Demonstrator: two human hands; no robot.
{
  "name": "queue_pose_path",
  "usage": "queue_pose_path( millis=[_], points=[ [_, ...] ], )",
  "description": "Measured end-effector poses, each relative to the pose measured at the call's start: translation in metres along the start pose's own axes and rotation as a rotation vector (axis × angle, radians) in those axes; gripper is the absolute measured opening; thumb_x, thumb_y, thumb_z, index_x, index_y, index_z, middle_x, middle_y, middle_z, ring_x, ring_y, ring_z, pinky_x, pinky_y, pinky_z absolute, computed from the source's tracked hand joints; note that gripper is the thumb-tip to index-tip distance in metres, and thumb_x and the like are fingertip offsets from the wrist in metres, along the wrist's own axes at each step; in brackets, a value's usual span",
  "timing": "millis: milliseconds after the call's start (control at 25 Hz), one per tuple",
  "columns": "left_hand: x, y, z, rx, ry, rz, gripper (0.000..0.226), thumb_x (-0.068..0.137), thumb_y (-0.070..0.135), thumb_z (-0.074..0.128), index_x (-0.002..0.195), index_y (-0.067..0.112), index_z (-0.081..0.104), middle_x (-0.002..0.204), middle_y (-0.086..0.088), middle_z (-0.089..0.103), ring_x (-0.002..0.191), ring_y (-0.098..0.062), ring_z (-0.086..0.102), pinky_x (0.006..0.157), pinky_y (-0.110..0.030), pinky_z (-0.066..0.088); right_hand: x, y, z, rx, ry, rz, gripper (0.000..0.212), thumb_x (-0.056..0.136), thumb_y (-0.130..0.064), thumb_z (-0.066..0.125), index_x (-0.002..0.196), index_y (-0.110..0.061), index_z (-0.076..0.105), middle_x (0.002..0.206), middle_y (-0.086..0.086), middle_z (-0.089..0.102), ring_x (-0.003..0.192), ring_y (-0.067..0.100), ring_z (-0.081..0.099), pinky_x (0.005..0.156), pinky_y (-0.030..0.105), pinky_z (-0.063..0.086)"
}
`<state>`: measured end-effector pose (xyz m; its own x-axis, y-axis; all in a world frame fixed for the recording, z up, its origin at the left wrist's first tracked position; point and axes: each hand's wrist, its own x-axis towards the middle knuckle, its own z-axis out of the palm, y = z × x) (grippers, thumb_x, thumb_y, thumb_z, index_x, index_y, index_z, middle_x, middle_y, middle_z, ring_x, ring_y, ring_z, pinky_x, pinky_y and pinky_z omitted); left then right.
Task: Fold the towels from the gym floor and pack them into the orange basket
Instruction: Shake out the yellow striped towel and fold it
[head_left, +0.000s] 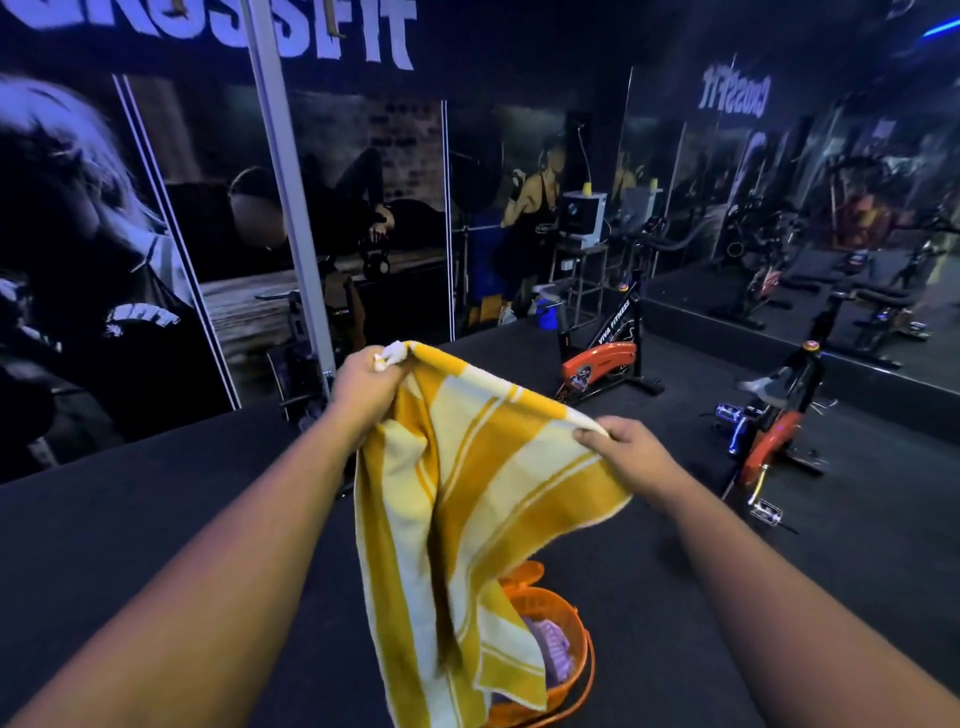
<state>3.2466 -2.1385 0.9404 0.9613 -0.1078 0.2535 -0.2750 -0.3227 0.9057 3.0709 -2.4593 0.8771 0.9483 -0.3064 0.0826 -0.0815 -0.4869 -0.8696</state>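
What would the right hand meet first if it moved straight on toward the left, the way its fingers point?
Probably only the yellow striped towel it pinches, then the left hand gripping the other corner; depth is unclear.

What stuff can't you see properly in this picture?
- Orange basket, head view: mostly hidden behind the hanging yellow towel; how full it is cannot be told.
- Purple cloth inside the basket: only a patch shows; folded or not is unclear.
- Yellow towel's bottom: cut off by the lower edge.
- Floor near the feet: hidden by the towel.

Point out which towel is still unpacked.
The yellow-and-white striped towel, held up by the left hand and right hand; the purple towel already lies inside the orange basket.
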Motion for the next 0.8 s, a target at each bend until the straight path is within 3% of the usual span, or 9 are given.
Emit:
queue_pose_path(
  millis=[120,320,400,480,560,640,680,760,800],
  points=[
    [0.006,-0.020,-0.006,-0.015,0.056,-0.094,0.024,0.078,0.044,0.064,0.078,0.019,0.066,0.075,-0.005,0.066,0.072,-0.026,0.061,0.064,-0.039,0.047,-0.006,0.011,-0.014,0.359,0.046,0.067,0.071,0.063,-0.056,0.091,0.090,0.003,0.063,0.083,0.016,0.069,0.075,0.027,0.062,0.072,0.040,0.049],
    [0.003,-0.032,-0.008,0.030,0.135,-0.190,0.029,0.078,0.045,0.064,0.071,0.018,0.059,0.071,-0.008,0.061,0.069,-0.030,0.059,0.065,-0.048,0.053,-0.015,0.017,-0.022,0.528,0.004,0.124,0.038,0.071,-0.037,0.087,0.094,-0.014,0.067,0.093,0.013,0.074,0.088,0.028,0.071,0.076,0.044,0.063],
    [-0.006,-0.024,0.003,0.048,0.028,-0.126,0.020,0.087,0.039,0.070,0.084,0.020,0.066,0.087,-0.012,0.071,0.082,-0.036,0.068,0.077,-0.050,0.057,-0.013,0.003,-0.006,0.683,0.102,0.048,0.023,0.082,-0.031,0.080,0.093,-0.017,0.066,0.089,0.010,0.072,0.082,0.024,0.070,0.073,0.040,0.062],
    [-0.022,-0.009,0.021,0.004,-0.193,-0.019,0.014,0.093,0.034,0.073,0.100,0.022,0.068,0.099,-0.007,0.074,0.090,-0.027,0.071,0.083,-0.046,0.058,-0.007,-0.024,0.020,0.732,0.194,-0.049,0.011,0.094,-0.021,0.072,0.091,-0.022,0.061,0.077,0.004,0.064,0.065,0.015,0.062,0.058,0.030,0.054],
    [-0.039,0.010,0.036,-0.093,-0.420,0.082,0.021,0.094,0.034,0.071,0.111,0.022,0.068,0.103,-0.003,0.074,0.090,-0.017,0.069,0.084,-0.041,0.057,-0.001,-0.049,0.043,0.492,0.211,-0.174,0.013,0.096,-0.020,0.070,0.105,-0.025,0.061,0.082,-0.005,0.061,0.066,0.008,0.059,0.060,0.023,0.051],
    [-0.050,0.024,0.046,-0.248,-0.607,0.126,0.032,0.094,0.037,0.070,0.122,0.022,0.067,0.115,-0.004,0.072,0.100,-0.015,0.069,0.090,-0.036,0.057,0.001,-0.065,0.060,0.093,0.063,-0.338,0.043,0.090,-0.031,0.077,0.128,-0.028,0.058,0.106,-0.014,0.064,0.088,-0.003,0.063,0.079,0.016,0.051],
    [-0.054,0.027,0.048,-0.286,-0.661,0.131,0.037,0.092,0.040,0.070,0.124,0.023,0.065,0.118,-0.005,0.070,0.104,-0.014,0.068,0.091,-0.034,0.057,0.002,-0.070,0.067,-0.054,-0.008,-0.371,0.046,0.087,-0.035,0.080,0.128,-0.032,0.058,0.108,-0.016,0.066,0.093,-0.006,0.063,0.082,0.018,0.051],
    [-0.059,0.029,0.050,-0.267,-0.630,0.128,0.037,0.090,0.041,0.071,0.120,0.022,0.062,0.109,-0.002,0.068,0.097,-0.012,0.066,0.085,-0.032,0.056,0.002,-0.076,0.074,-0.160,-0.013,-0.344,0.018,0.086,-0.043,0.078,0.096,-0.037,0.064,0.082,-0.011,0.069,0.073,-0.001,0.064,0.066,0.033,0.052],
    [-0.063,0.027,0.050,-0.248,-0.550,0.121,0.032,0.091,0.038,0.073,0.115,0.020,0.062,0.104,-0.001,0.068,0.092,-0.011,0.065,0.081,-0.032,0.055,0.003,-0.075,0.075,-0.173,0.031,-0.320,0.019,0.086,-0.045,0.075,0.083,-0.032,0.062,0.070,-0.007,0.067,0.061,0.003,0.062,0.058,0.036,0.049]
  ],
)
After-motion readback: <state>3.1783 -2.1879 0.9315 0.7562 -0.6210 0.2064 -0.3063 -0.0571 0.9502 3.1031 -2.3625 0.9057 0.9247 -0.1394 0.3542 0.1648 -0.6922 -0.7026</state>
